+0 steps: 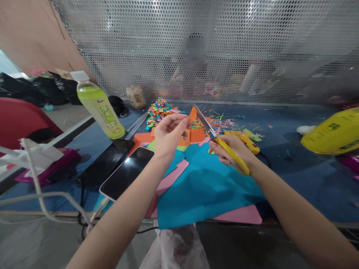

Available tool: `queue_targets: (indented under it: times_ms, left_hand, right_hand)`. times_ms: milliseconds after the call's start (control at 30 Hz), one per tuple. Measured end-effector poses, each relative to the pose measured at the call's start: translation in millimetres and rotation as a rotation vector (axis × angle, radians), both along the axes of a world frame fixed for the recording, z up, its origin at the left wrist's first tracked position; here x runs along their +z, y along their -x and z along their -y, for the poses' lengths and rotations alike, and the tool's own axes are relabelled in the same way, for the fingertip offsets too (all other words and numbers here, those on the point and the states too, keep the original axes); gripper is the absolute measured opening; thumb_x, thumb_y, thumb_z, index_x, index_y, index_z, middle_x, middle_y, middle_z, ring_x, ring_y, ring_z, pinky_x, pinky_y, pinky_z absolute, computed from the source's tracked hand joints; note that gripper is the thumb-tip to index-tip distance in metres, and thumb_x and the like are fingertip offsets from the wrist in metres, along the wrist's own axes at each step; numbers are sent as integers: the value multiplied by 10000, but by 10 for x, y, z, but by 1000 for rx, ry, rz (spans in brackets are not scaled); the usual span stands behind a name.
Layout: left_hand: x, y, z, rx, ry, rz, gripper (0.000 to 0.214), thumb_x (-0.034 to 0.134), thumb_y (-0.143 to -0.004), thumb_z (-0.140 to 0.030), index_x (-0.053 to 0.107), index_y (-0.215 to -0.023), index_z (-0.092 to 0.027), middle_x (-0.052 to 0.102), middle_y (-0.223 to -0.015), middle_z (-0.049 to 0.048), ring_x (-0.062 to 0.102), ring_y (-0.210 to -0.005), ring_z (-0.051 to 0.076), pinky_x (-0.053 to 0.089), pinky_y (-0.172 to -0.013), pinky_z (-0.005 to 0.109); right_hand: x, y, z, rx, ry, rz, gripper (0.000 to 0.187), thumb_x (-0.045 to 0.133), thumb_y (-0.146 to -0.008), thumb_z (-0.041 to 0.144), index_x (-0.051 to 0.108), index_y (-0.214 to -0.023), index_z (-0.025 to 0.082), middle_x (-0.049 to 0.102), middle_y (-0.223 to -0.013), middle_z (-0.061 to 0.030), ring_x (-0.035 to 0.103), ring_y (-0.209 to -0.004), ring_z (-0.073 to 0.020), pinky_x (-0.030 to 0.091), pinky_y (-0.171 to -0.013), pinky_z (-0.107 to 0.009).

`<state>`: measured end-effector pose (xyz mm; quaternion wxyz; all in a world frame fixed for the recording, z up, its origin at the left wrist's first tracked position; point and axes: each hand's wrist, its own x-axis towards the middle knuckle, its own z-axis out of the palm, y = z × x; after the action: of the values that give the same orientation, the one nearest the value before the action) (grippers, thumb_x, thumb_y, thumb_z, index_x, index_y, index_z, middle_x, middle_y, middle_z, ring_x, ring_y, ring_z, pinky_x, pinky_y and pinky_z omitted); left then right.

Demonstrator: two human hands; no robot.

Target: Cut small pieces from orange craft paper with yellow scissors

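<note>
Between the thumb and fingers of my left hand (171, 133) is a small piece of orange paper (193, 114), held upright. My right hand (230, 148) grips yellow-handled scissors (231, 154), their metal blades pointing up and left beside the orange piece. Whether the blades touch the paper, I cannot tell. Under both hands lies a large blue sheet of paper (207, 190), with pink paper (173, 177) and orange paper (198, 136) around it. Behind my left hand rises a heap of small multicoloured paper pieces (160, 111). Thin paper scraps (218, 122) lie scattered behind the scissors.
A phone (127, 172) with a cable lies left of the blue sheet. Behind it stands a bottle of green drink (98, 106). A yellow bottle (332, 131) is at the right. A perforated metal panel (157, 48) closes off the table's back.
</note>
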<state>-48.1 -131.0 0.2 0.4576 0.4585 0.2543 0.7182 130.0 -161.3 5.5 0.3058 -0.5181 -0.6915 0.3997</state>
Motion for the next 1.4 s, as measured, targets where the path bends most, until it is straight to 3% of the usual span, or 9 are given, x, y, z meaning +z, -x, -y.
queue_targets:
  times_ms: [700,933,1400]
  left_hand:
    - [41,119,-53,188,-71,31,162,763,-654,-296,655,-722,-197,620,-589,-33,544,-473,54,410,-410,173]
    - [-2,55,-28,70,-78,-49,173,769,-639,-269,662,-731,-168,650,-641,8,596,-556,90,414,-385,172]
    - [-41,-32,17,-41,-4,-90,217,784,-602,-294,657,-715,-160,658,-632,12,595,-527,96,414,-359,178]
  right_hand:
    - [109,20,50,62,8,119,330,575,-781,454,511,-618,174,368,-416,61,390,-336,-67,282,-360,-213]
    - [-21,-37,-28,57,68,-65,307,600,-760,477,507,-691,192,371,-424,85,379,-311,-79,312,-310,-213]
    - [-15,-19,-22,42,11,-53,383,611,-728,547,518,-628,189,336,-418,78,355,-304,-66,278,-313,-212]
